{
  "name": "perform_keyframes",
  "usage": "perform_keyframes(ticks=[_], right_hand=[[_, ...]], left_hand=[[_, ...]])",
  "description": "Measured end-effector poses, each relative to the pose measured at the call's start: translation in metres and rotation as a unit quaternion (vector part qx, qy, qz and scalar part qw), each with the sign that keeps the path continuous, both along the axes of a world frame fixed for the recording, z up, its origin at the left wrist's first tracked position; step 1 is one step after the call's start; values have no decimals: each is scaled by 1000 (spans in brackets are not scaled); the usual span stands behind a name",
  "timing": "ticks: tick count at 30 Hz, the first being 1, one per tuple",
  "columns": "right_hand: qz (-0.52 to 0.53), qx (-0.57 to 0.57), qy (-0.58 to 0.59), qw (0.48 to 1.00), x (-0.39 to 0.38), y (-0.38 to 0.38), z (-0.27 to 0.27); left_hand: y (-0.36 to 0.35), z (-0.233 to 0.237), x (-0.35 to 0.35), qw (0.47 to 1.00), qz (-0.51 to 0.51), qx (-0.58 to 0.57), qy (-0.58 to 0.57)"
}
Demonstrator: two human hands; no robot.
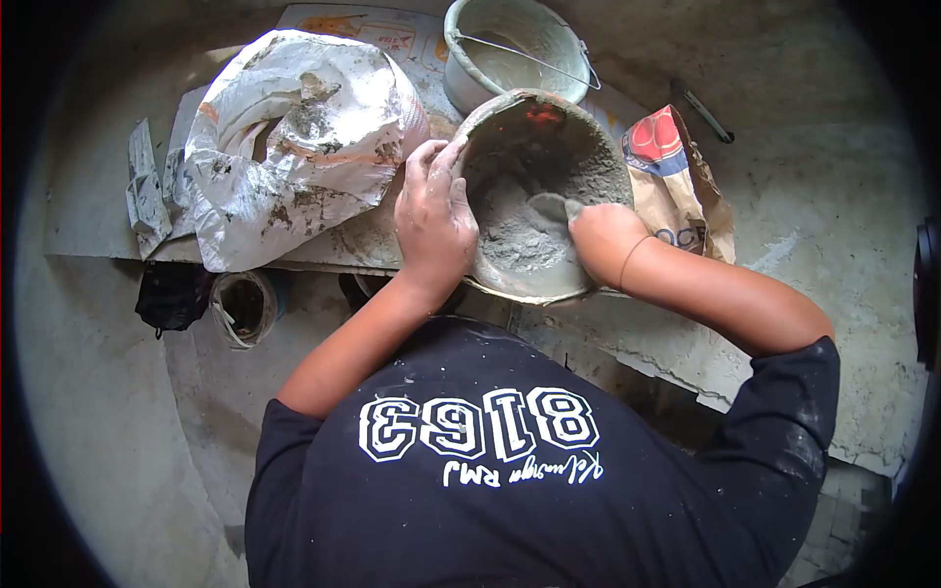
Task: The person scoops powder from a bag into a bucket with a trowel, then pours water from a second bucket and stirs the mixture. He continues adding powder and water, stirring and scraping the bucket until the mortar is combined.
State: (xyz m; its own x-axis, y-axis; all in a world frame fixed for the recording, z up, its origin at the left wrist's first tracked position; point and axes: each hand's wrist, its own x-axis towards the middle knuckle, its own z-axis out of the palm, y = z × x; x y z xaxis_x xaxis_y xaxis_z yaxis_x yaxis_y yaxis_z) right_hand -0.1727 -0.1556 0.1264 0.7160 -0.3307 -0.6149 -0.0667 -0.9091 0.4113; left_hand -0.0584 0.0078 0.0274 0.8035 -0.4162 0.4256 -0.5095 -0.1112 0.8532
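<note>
The mixing bucket (549, 283) stands at the near edge of the work surface (358, 240), between the two hands, its mouth tipped toward the person. Its inner wall is coated in grey, and a reddish patch glows on the far side. The grey mix (512, 235) inside looks crumbly and lumpy, drier and paler toward the near side, darker farther in.

The hands are apart from each other. The right hand (610, 240) is clenched on a tool (549, 207) whose rounded, grey-smeared blade lies over the mix; its handle is hidden in the fist. The left hand (437, 220), dusted with powder, lies against the left rim, fingers pointing far; I cannot tell how firmly it grips.

Two buckets are up here: this one and a pale bucket (459, 73) just beyond, round, with one thin wire handle. To the left sits one white plastic sack (348, 137), crumpled and streaked with dirt. To the right stands one brown paper bag (665, 186), creased, printed red and blue. One small round container (278, 294) is lower down at left.
</note>
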Motion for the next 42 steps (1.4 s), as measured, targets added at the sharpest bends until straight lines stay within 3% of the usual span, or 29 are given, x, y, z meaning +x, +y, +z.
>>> perform_keyframes(ticks=[2, 7, 8, 9, 10, 11, 14, 15, 17, 18, 19, 22, 23, 25, 31, 36, 39, 41, 42], right_hand=[[-8, 59, 126, 990, 11, 10, 23], [-115, 213, 63, 968, 7, -3, 5], [-292, 288, 60, 910, 7, -5, 3], [-457, 351, 53, 815, 8, -7, -1], [-514, 374, 58, 770, 6, -8, -4], [-514, 373, 56, 771, 4, -11, -5], [-648, 420, 39, 635, 7, -6, 0], [-648, 424, 37, 631, 3, -10, -6], [-746, 503, 31, 435, -6, -20, -22], [-749, 541, 37, 380, -12, -23, -25], [-748, 546, 35, 377, -16, -26, -28], [-781, 610, 54, 122, -27, -39, -38], [-772, 628, 43, 90, -29, -43, -42], [-767, 638, 36, -60, -34, -45, -47], [-678, 670, -67, -294, -50, -36, -48], [-655, 679, -125, -307, -77, -17, -38], [-651, 695, -176, -249, -92, -8, -19], [-655, 711, -255, -13, -100, -5, -9], [-658, 673, -294, 166, -101, -5, 1]], left_hand=[[0, 1, 0, 1000, -9, -11, 24], [-3, 5, 6, 999, -22, -7, 31], [-4, 7, 7, 999, -32, -2, 38], [-5, 7, 9, 998, -42, 2, 43], [-5, 7, 10, 998, -41, 0, 42], [-5, 5, 9, 998, -41, -1, 44], [-5, 6, 9, 998, -49, 1, 50], [-6, 6, 10, 997, -54, -1, 54], [-5, 7, 10, 997, -58, -4, 50], [-6, 7, 11, 997, -55, -10, 47], [-7, 7, 12, 997, -58, -8, 43], [-10, 0, 13, 998, -58, -21, 30], [-11, -1, 14, 998, -59, -19, 26], [-10, -1, 12, 998, -53, -7, 20], [-6, 4, 10, 998, -55, 21, 26], [-8, 5, 11, 999, -40, 27, 12], [-10, 14, 20, 997, -24, 57, 37], [-13, 25, 30, 975, -26, 195, 101], [-15, 27, 35, 971, -38, 214, 99]])
